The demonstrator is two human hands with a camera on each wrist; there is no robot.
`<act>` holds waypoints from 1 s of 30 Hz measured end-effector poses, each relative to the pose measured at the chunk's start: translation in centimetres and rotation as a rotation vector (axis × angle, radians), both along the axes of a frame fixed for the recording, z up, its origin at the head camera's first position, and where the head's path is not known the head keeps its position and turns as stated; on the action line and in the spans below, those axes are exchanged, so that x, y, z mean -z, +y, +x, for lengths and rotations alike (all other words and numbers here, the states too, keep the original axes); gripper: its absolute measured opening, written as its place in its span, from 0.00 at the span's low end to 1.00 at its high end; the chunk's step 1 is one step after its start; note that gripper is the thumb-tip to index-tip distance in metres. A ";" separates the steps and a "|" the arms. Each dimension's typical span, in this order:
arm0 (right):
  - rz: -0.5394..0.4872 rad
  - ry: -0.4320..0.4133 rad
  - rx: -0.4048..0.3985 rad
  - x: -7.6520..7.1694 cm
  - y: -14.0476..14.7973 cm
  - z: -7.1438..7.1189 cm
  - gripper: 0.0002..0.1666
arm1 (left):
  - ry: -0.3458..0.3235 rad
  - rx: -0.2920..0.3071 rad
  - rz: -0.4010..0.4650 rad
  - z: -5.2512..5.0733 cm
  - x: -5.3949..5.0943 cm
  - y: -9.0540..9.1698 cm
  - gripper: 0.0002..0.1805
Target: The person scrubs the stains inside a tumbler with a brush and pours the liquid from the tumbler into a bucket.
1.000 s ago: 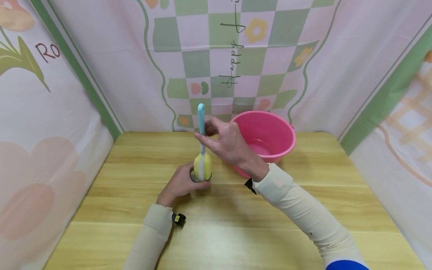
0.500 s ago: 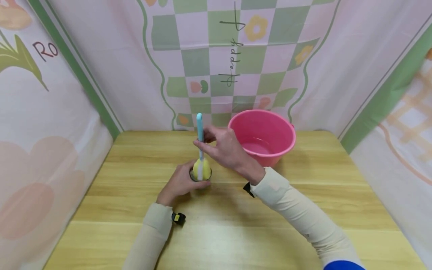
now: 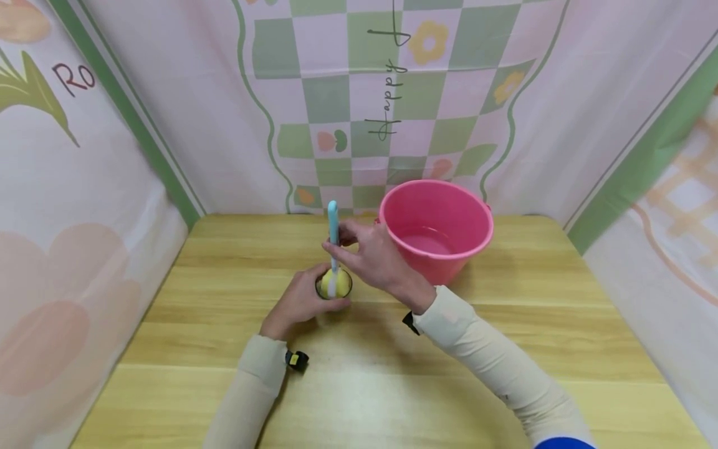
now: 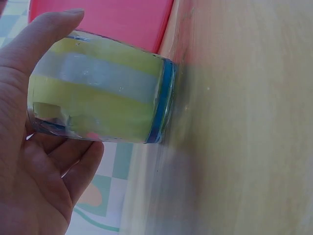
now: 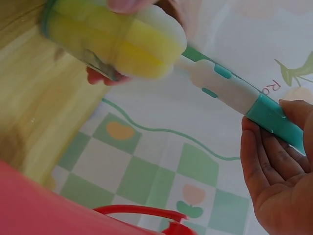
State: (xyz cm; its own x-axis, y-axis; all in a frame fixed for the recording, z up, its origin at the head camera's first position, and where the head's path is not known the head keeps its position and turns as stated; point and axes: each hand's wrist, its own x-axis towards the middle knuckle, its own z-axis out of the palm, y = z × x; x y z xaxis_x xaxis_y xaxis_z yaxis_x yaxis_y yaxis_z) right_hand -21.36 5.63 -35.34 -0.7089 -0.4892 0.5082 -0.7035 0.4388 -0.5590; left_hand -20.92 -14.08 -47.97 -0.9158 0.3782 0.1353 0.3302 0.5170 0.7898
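Note:
A clear drinking glass [image 4: 100,93] stands on the wooden table, and my left hand [image 3: 305,296] grips it with the thumb on one side and fingers on the other. Inside it sits the yellow sponge head of a bottle brush [image 3: 336,284], with a white band down its side. My right hand [image 3: 373,255] pinches the brush's teal handle [image 5: 276,120] between thumb and fingers above the glass. In the right wrist view the sponge's upper end still shows above the glass rim. The brush stands nearly upright.
A pink bucket [image 3: 432,265] with a red handle [image 5: 142,209] stands at the back right of the table [image 3: 359,386], just beyond my right hand. Patterned cloth walls [image 3: 325,100] enclose the table at the back and sides.
My right hand has moved down with the brush, and the sponge has sunk deeper into the glass. My left hand has stayed in place round the glass.

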 end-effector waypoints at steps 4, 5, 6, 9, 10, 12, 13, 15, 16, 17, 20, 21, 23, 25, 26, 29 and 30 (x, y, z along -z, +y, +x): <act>0.039 0.046 0.011 0.8 -0.1 0.1 0.12 | -0.005 0.001 0.005 0.0 0.0 -0.1 0.34; 0.051 0.056 0.011 1.0 -0.1 0.1 0.12 | -0.004 0.002 0.003 0.0 0.0 -0.1 0.36; 0.059 0.062 0.007 1.2 -0.1 0.1 0.11 | -0.002 0.004 0.002 0.1 0.0 -0.1 0.38; 0.085 0.067 -0.006 1.5 -0.1 0.2 0.10 | 0.005 0.008 -0.005 0.1 0.0 -0.1 0.43; 0.087 0.061 -0.012 1.5 0.0 0.3 0.10 | 0.006 0.007 -0.008 0.2 0.0 -0.1 0.44; 0.078 0.045 -0.024 1.3 0.0 0.3 0.10 | 0.006 0.007 -0.006 0.2 -0.1 -0.1 0.42; 0.073 0.040 -0.029 1.2 0.0 0.2 0.09 | 0.004 0.006 -0.004 0.2 -0.1 -0.1 0.41; 0.065 0.032 -0.038 0.7 0.1 0.2 0.09 | -0.001 0.002 -0.005 0.2 -0.2 0.0 0.39; 0.061 0.027 -0.043 0.4 0.2 0.2 0.08 | -0.004 -0.001 -0.010 0.2 -0.2 0.0 0.38; 0.053 0.020 -0.050 0.1 0.2 0.2 0.08 | -0.006 -0.003 -0.013 0.2 -0.2 0.0 0.37; 0.028 0.009 -0.065 -0.7 0.4 0.1 0.08 | -0.019 -0.011 -0.017 0.2 -0.2 0.1 0.34; 0.014 0.010 -0.069 -1.1 0.4 0.1 0.08 | -0.024 -0.013 -0.012 0.2 -0.2 0.1 0.33; -0.010 0.018 -0.069 -1.7 0.5 0.0 0.08 | -0.035 -0.016 0.008 0.2 -0.1 0.1 0.30; -0.030 0.023 -0.064 -2.4 0.5 -0.1 0.09 | -0.044 -0.021 0.027 0.3 -0.2 0.1 0.28; -0.034 0.024 -0.057 -2.7 0.5 -0.1 0.09 | -0.046 -0.023 0.034 0.3 -0.2 0.1 0.28; -0.040 0.012 -0.041 -3.1 0.5 -0.2 0.09 | -0.047 -0.023 0.041 0.3 -0.3 0.1 0.28; -0.041 0.006 -0.039 -3.2 0.5 -0.2 0.09 | -0.046 -0.023 0.041 0.3 -0.3 0.1 0.28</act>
